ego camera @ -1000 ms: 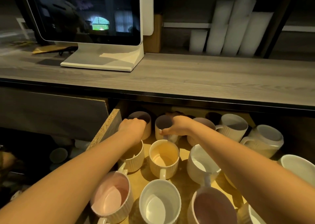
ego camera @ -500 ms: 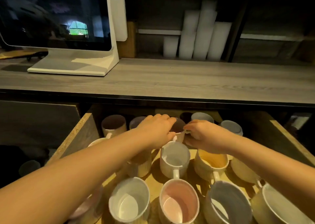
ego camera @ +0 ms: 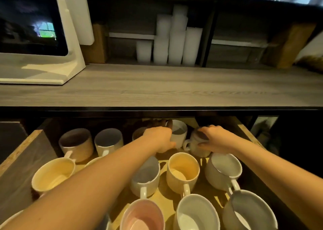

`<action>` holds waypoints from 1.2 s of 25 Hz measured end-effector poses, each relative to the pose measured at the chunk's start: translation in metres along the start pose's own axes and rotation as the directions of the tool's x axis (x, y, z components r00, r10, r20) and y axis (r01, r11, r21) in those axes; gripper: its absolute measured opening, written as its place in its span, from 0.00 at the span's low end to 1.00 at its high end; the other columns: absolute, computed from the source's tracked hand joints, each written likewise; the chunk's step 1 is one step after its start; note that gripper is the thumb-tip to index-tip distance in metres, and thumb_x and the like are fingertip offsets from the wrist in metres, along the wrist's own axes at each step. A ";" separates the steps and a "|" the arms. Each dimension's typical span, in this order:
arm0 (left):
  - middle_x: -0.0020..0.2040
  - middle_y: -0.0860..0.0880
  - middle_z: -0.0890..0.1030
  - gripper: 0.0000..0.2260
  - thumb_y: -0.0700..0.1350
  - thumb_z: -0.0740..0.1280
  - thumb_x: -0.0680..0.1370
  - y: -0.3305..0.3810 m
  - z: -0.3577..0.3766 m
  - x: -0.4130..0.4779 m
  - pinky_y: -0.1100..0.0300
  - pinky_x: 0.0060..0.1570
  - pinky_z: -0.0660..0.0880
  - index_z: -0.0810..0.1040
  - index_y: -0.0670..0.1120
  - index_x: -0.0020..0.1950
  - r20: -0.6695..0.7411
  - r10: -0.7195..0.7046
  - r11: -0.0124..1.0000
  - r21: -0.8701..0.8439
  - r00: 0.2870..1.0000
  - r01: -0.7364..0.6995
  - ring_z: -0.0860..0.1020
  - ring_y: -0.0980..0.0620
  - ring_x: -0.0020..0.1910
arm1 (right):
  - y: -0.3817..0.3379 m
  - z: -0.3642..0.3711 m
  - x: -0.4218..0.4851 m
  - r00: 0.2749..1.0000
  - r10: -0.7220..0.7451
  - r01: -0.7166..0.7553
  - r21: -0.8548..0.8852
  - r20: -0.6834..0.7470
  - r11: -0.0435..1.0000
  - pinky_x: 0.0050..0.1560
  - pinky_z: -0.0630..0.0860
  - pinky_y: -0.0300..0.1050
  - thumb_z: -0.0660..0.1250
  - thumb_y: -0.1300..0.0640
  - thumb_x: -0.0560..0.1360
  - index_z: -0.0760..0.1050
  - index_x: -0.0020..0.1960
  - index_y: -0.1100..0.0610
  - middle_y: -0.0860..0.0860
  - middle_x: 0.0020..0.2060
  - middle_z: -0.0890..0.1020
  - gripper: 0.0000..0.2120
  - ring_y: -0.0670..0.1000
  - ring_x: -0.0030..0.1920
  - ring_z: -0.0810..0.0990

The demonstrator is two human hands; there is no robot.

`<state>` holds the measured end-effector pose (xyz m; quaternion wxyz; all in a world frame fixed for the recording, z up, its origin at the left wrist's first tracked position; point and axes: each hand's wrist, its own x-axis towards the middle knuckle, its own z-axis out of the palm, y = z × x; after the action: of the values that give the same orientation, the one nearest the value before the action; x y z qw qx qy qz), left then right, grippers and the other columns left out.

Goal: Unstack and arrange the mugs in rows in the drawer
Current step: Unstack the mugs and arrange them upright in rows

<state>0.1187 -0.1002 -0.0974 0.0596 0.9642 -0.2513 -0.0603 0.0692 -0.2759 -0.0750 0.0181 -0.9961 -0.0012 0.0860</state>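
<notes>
An open wooden drawer (ego camera: 22,147) below the counter holds several ceramic mugs standing upright. At the back of the drawer my left hand (ego camera: 160,138) grips the side of a white mug (ego camera: 180,131). Just to its right my right hand (ego camera: 215,138) is closed over the rim of a speckled grey mug (ego camera: 194,145) whose handle points left. Nearer rows hold a yellow-lined mug (ego camera: 182,169), a grey-lined mug (ego camera: 146,175), a pink-lined mug (ego camera: 142,215) and a white mug (ego camera: 196,214). The drawer's far back lies in shadow.
A grey wooden counter (ego camera: 166,88) overhangs the drawer's back. A white monitor stand (ego camera: 40,72) sits on it at left, and stacks of white cups (ego camera: 171,42) stand on the shelf behind. Beige and white mugs (ego camera: 76,144) fill the drawer's back left.
Both hands have reached further back and to the right in the drawer, and each now holds a different back-row mug. The camera view has shifted right and tilted up.
</notes>
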 end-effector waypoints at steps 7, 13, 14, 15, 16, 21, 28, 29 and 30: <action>0.44 0.47 0.74 0.14 0.49 0.62 0.79 0.004 0.012 0.026 0.58 0.46 0.73 0.73 0.44 0.60 0.044 -0.162 0.959 -0.228 0.986 0.168 0.77 0.48 0.48 | -0.025 0.009 0.036 0.999 0.037 -0.038 0.215 0.011 0.976 0.44 0.73 0.41 0.63 0.48 0.76 0.76 0.55 0.58 0.49 0.37 0.76 0.15 0.49 0.41 0.77; 0.38 0.50 0.74 0.02 0.45 0.64 0.77 -0.019 0.012 0.010 0.63 0.36 0.70 0.72 0.48 0.47 -0.026 -0.024 0.929 -0.370 0.999 0.012 0.75 0.54 0.37 | -0.049 0.011 0.063 0.993 -0.017 -0.046 0.497 0.120 0.866 0.55 0.74 0.45 0.63 0.48 0.77 0.72 0.63 0.53 0.55 0.59 0.77 0.17 0.56 0.57 0.76; 0.36 0.51 0.74 0.04 0.45 0.64 0.77 -0.024 0.013 0.007 0.64 0.35 0.70 0.70 0.49 0.44 -0.030 -0.011 0.935 -0.354 0.999 0.000 0.74 0.55 0.36 | -0.052 0.012 0.067 0.992 0.005 -0.070 0.510 0.126 0.857 0.57 0.75 0.48 0.64 0.46 0.76 0.73 0.61 0.51 0.56 0.58 0.78 0.16 0.56 0.55 0.77; 0.35 0.52 0.73 0.06 0.46 0.64 0.78 -0.029 0.013 0.005 0.64 0.34 0.69 0.69 0.50 0.42 -0.034 -0.009 0.944 -0.329 0.999 -0.003 0.73 0.55 0.35 | -0.052 0.015 0.071 0.990 0.018 -0.087 0.503 0.139 0.860 0.59 0.75 0.51 0.64 0.45 0.75 0.73 0.59 0.50 0.56 0.58 0.78 0.16 0.56 0.55 0.77; 0.34 0.52 0.72 0.07 0.47 0.64 0.78 -0.034 0.013 0.003 0.64 0.34 0.70 0.69 0.50 0.41 -0.031 -0.023 0.953 -0.304 0.999 0.013 0.73 0.56 0.35 | -0.052 0.017 0.073 0.987 0.023 -0.095 0.463 0.158 0.881 0.61 0.74 0.54 0.64 0.44 0.74 0.72 0.59 0.50 0.56 0.60 0.76 0.16 0.57 0.57 0.75; 0.32 0.53 0.69 0.09 0.52 0.61 0.79 -0.050 0.015 -0.006 0.64 0.34 0.66 0.71 0.49 0.42 -0.019 -0.122 0.976 -0.182 0.992 0.117 0.72 0.56 0.35 | -0.048 0.021 0.081 0.964 0.131 -0.209 0.359 0.230 0.910 0.64 0.71 0.51 0.69 0.48 0.73 0.67 0.68 0.55 0.58 0.65 0.72 0.27 0.59 0.63 0.71; 0.32 0.53 0.69 0.12 0.52 0.60 0.79 -0.049 0.017 -0.006 0.62 0.39 0.68 0.76 0.46 0.55 -0.035 -0.128 0.975 -0.188 0.991 0.119 0.73 0.54 0.39 | -0.034 0.027 0.080 0.967 0.142 -0.225 0.441 0.213 0.869 0.43 0.78 0.43 0.75 0.53 0.67 0.63 0.70 0.48 0.54 0.61 0.74 0.36 0.57 0.57 0.76; 0.32 0.53 0.69 0.12 0.51 0.60 0.79 -0.049 0.016 -0.006 0.62 0.39 0.68 0.76 0.46 0.56 -0.033 -0.129 0.974 -0.189 0.991 0.121 0.73 0.54 0.39 | -0.034 0.026 0.078 0.974 0.110 -0.185 0.418 0.196 0.890 0.43 0.78 0.42 0.75 0.52 0.67 0.61 0.70 0.46 0.54 0.61 0.74 0.37 0.56 0.57 0.76; 0.32 0.53 0.69 0.12 0.51 0.60 0.80 -0.048 0.015 -0.007 0.62 0.39 0.68 0.76 0.46 0.56 -0.029 -0.128 0.975 -0.189 0.991 0.121 0.73 0.54 0.39 | -0.034 0.027 0.077 0.979 0.085 -0.151 0.382 0.185 0.912 0.42 0.78 0.42 0.75 0.50 0.67 0.60 0.71 0.44 0.53 0.61 0.74 0.38 0.55 0.56 0.76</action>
<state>0.1338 -0.0562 -0.1187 0.1511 0.9692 -0.1824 -0.0673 0.1406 -0.2407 -0.1138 0.2129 -0.9597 0.0751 0.1674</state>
